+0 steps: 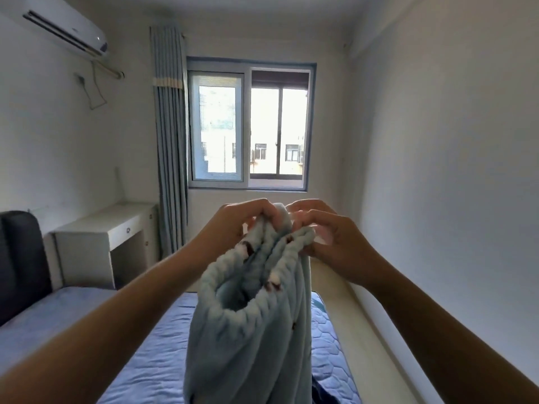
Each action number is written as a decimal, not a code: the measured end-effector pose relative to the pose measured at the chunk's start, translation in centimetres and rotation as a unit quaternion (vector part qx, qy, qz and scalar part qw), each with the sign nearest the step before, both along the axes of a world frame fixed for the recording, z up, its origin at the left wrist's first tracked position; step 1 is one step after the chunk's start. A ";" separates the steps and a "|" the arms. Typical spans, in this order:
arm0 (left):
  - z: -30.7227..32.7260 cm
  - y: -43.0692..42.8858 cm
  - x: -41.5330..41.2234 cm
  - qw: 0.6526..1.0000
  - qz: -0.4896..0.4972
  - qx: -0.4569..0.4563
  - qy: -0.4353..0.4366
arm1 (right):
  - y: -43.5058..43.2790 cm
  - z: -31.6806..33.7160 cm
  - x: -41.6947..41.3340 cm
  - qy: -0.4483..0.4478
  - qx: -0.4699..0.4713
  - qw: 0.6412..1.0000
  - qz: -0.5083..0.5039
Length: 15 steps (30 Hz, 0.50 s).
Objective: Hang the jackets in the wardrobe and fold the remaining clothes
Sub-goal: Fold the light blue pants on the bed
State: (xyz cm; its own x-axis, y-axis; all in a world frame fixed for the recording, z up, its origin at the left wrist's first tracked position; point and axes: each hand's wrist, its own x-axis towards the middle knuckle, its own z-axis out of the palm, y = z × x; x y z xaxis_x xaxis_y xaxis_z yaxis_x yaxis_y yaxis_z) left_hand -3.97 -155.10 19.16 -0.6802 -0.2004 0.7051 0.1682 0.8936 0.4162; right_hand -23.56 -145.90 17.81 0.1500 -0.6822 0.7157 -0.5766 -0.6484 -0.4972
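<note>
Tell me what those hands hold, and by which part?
The left hand and right hand both pinch a light blue fleece garment at its ribbed top edge.

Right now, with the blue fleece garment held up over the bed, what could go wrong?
Both the left hand and right hand pinch only the top edge of the fleece garment, so it may slip onto the bed. Its waistband hangs bunched, so a fold started now could come out uneven.

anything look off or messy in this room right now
Nothing looks spilled or damaged. The one untidy thing is the power cord, hanging in a slack loop on the left wall below the air conditioner. The pale blue fleece garment hangs bunched from the left hand and right hand above the bed.
</note>
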 end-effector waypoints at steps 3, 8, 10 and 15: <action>-1.5 0.4 -0.5 0.997 0.042 -0.069 -0.012 | -0.2 -1.8 -0.1 -0.032 0.071 0.997 0.024; -4.4 0.0 -0.3 0.987 0.099 -0.118 -0.033 | -0.3 -5.2 -0.1 -0.091 0.148 0.984 0.027; -5.4 -0.1 -0.2 0.980 0.109 -0.151 -0.071 | -0.2 -6.3 0.1 -0.093 0.177 0.979 0.038; -6.8 0.6 1.5 0.976 0.141 -0.154 -0.067 | 0.1 -9.3 -0.4 -0.159 0.187 0.969 0.015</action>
